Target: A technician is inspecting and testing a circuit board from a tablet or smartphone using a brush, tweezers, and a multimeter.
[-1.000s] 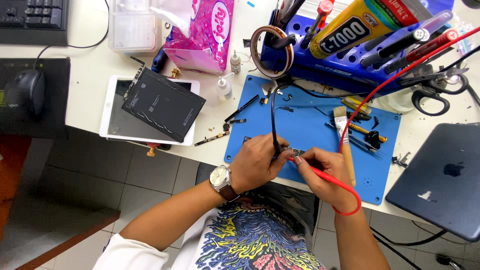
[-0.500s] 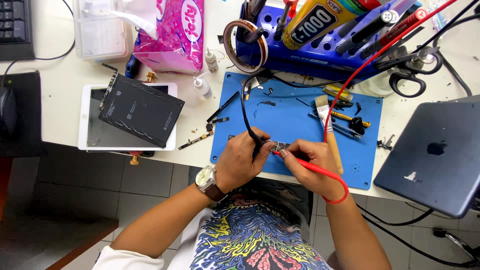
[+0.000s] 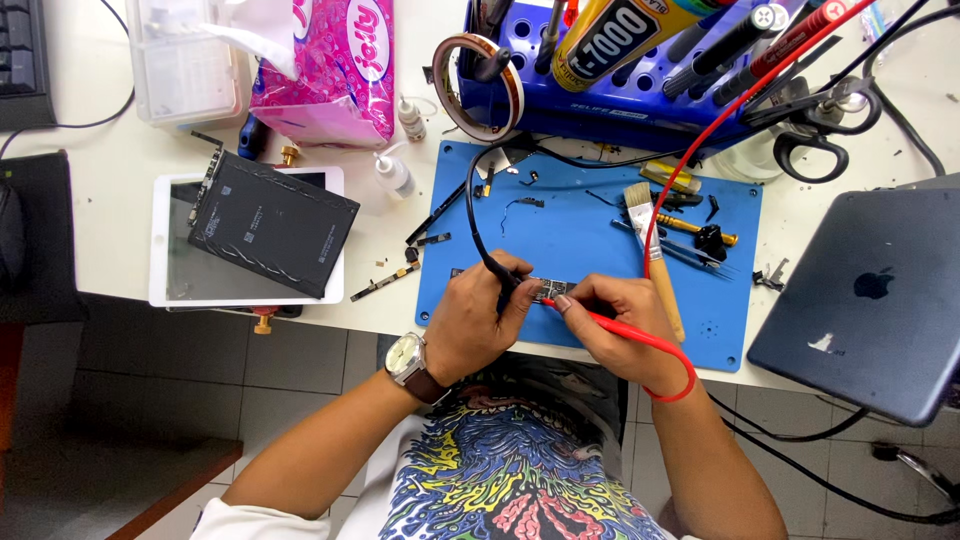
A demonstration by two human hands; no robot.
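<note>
Both grips closed: left hand pinches black probe with its black lead arcing up and away; right hand pinches red probe, red lead looping under the wrist and running up past the grip to the far right. Tips meet on small circuit board, which lies between the two hands at the near edge of blue mat on the desk.

Risks, as a judgement: board is small and seems unclamped, so side push from either tip could skate it off the mat edge toward the lap. Red lead loop at the wrist could snag and jerk the tip, bridging neighbouring pads. Brush lies just beside the right grip, easy to knock.

Pose: both forearms come up from below, wrists bent inward, knuckles up, fingers curled tight, hands nearly touching. Watch on left wrist. Left of the grip: white tablet with black battery pack on it. Right of the grip: dark tablet, back up.
</note>
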